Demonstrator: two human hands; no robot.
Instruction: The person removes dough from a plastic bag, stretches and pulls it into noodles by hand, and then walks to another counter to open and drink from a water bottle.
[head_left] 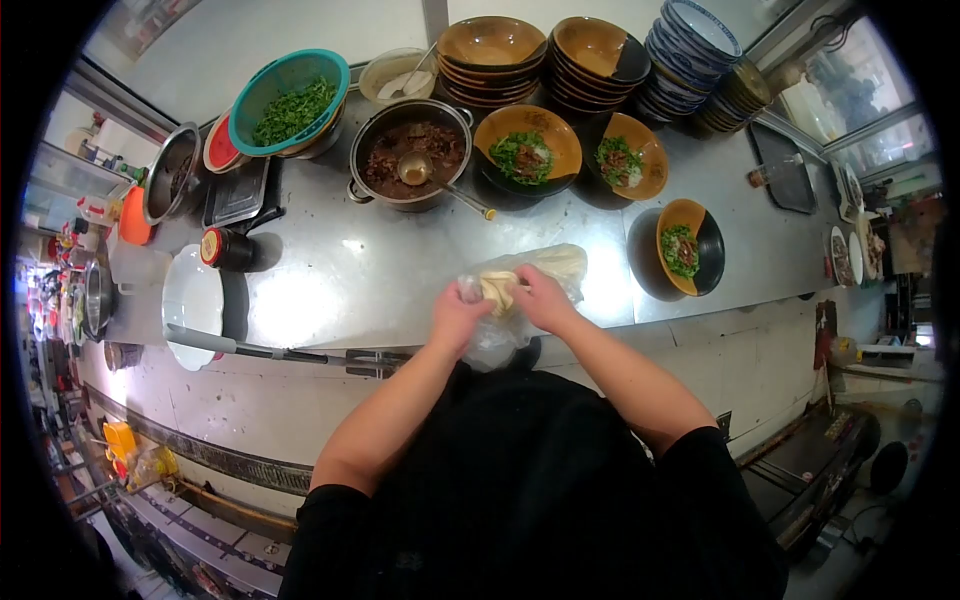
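Note:
At the table's front edge, my left hand (461,314) is closed on a clear plastic bag (497,343). My right hand (545,301) pinches a soft, pale yellow piece (496,292) at the bag's mouth; whether it is dough or noodles I cannot tell. More of the pale stuff in plastic (557,262) lies just behind my right hand. Beyond it stand three brown-and-black bowls with chopped greens, minced meat and something white: one bowl (568,138) in the middle, another bowl (650,160) beside it, and a third bowl (711,250) nearer on the right.
A pot (358,150) of dark meat sauce holds a ladle (455,194). Left of it are a teal colander (240,120) of greens, a dark jar (234,250) and a white basin (178,300). Stacked bowls (490,42) line the back. A long handle (280,354) juts along the front edge.

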